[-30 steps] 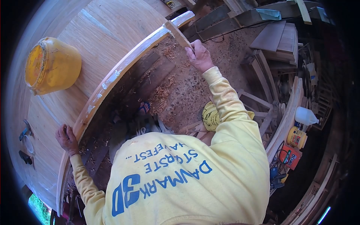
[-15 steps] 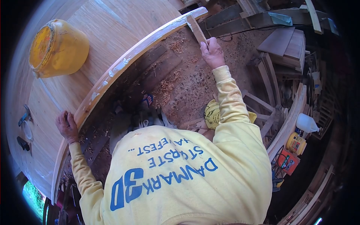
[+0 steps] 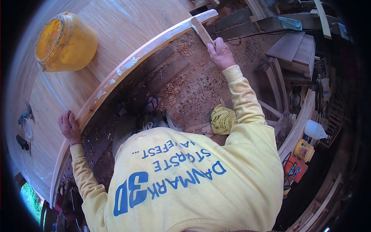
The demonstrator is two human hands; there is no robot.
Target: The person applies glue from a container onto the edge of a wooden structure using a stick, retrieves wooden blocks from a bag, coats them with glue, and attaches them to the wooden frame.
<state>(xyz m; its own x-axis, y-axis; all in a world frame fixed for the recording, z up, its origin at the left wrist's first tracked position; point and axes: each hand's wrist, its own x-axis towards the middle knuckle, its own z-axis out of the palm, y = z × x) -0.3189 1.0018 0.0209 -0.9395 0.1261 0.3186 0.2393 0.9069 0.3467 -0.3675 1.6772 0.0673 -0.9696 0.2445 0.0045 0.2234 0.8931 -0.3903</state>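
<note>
My right hand (image 3: 221,53) is closed round the lower end of a flat wooden stick (image 3: 201,31). Its far tip, with white paste on it, meets or nearly meets the curved wooden edge strip (image 3: 156,41) near its upper end. Patches of white paste (image 3: 133,61) lie along this strip, thickest toward the top. My left hand (image 3: 69,127) rests at the lower left of the strip, bent fingers lying on the plywood panel (image 3: 116,23); its underside is hidden.
A yellow bucket (image 3: 75,42) stands on the panel. A blue-handled tool (image 3: 25,112) and a black clamp-like item (image 3: 22,143) lie at left. Shavings (image 3: 170,91) and a yellow bag (image 3: 223,120) are on the floor. A white bottle (image 3: 315,129) and red box (image 3: 295,169) stand right.
The stick's tip has shifted slightly left and down along the strip, and my right hand has turned a little. My left hand keeps its place. The view has shifted slightly.
</note>
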